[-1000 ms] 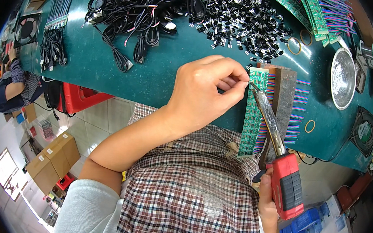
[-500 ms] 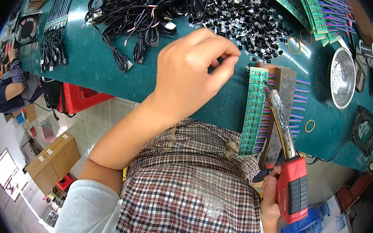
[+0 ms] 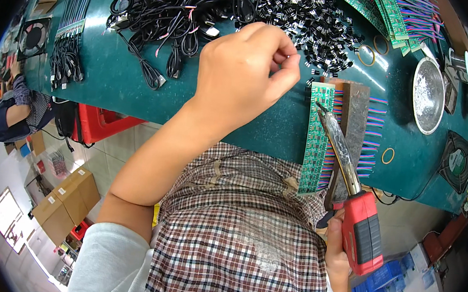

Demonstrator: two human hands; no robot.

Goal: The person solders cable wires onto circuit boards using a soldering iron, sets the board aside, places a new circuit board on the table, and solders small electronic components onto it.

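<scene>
My right hand (image 3: 336,252) grips a red and black soldering iron (image 3: 365,232); its tip lies over the upper part of a long green circuit board (image 3: 315,147). Coloured ribbon wires (image 3: 376,124) run from the board's right side beneath a dark, worn bar (image 3: 354,115). To the left of the board's top end hovers my left hand (image 3: 243,74), fingers curled and thumb drawn in toward them. Whatever it may pinch is hidden by the hand. Just beyond it spreads a heap of small black connectors (image 3: 324,37).
Black cables (image 3: 173,10) lie in a tangle at the far side. More wired boards (image 3: 392,21) are stacked far right. A metal bowl (image 3: 428,96), a fan (image 3: 458,163) and rubber bands (image 3: 388,155) sit on the right. Another person (image 3: 12,107) sits at far left.
The soldering iron's tip has shifted left, from the board's wired edge to over the board. My left hand has moved slightly farther from me, its fingers still curled.
</scene>
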